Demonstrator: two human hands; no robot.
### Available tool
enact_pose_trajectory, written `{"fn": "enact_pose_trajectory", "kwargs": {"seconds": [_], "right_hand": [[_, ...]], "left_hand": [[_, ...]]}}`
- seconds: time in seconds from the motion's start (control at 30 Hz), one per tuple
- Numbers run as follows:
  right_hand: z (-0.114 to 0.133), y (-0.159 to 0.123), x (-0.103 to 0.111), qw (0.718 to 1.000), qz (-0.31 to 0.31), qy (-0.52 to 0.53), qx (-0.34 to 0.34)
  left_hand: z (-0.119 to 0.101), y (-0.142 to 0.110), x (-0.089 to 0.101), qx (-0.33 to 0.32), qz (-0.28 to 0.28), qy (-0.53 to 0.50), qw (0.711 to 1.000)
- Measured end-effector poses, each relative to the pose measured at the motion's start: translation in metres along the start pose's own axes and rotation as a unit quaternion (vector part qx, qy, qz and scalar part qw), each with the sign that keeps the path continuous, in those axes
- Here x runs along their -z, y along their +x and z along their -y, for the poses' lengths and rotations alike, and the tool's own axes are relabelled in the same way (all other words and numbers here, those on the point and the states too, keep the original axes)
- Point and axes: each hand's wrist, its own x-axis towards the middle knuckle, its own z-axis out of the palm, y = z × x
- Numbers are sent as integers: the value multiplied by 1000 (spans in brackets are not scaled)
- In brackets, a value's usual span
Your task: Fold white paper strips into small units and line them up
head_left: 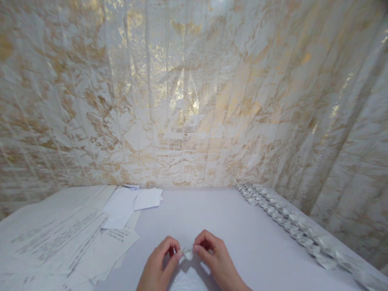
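Observation:
Both of my hands are low in the middle of the view, close together over the white table (197, 210). My left hand (159, 262) and my right hand (214, 256) each pinch one end of a small folded piece of white paper (188, 253) between thumb and fingertips. The paper is tiny and partly hidden by my fingers. A faint creased white sheet lies under my wrists at the bottom edge.
Printed paper sheets (60, 238) and small blank white slips (133, 202) lie spread at the left. A long row of several folded paper pieces (291, 224) runs along the right edge. A white and gold marbled curtain (194, 93) hangs behind and at the right.

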Motion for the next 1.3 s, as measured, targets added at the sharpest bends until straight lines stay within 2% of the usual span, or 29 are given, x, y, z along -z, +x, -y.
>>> {"fn": "enact_pose_trajectory", "kwargs": {"seconds": [0.1, 0.17, 0.27, 0.4, 0.6, 0.77, 0.87, 0.97, 1.13, 1.3], "right_hand": [[-2, 2, 0, 998, -12, 62, -13], [-2, 2, -1, 998, -8, 66, -16], [0, -2, -2, 999, 22, 25, 3], [2, -7, -4, 997, 54, -41, 43], [-1, -5, -5, 998, 36, -53, -10], [0, -6, -5, 996, 48, -71, 26], [2, -7, -7, 995, 34, -89, 29], [4, -8, -8, 995, 24, -91, 31], [4, -8, -8, 994, 44, -95, 40], [5, -4, -3, 993, 48, -100, 36]], "left_hand": [[2, 2, -1, 10, -15, -40, 999], [4, 3, -1, 10, -22, -62, 998], [6, 3, 0, 12, -35, -63, 997], [-1, -1, -1, 1, -49, -14, 999], [-7, -7, -5, -30, -68, 19, 997], [-3, -3, -3, -21, -6, 84, 996], [-4, -1, 0, -12, 3, 110, 994], [-5, -2, 1, -12, 2, 91, 996], [-5, -3, 0, 1, 18, 23, 1000], [-1, -1, -1, -1, 38, 6, 999]]}}
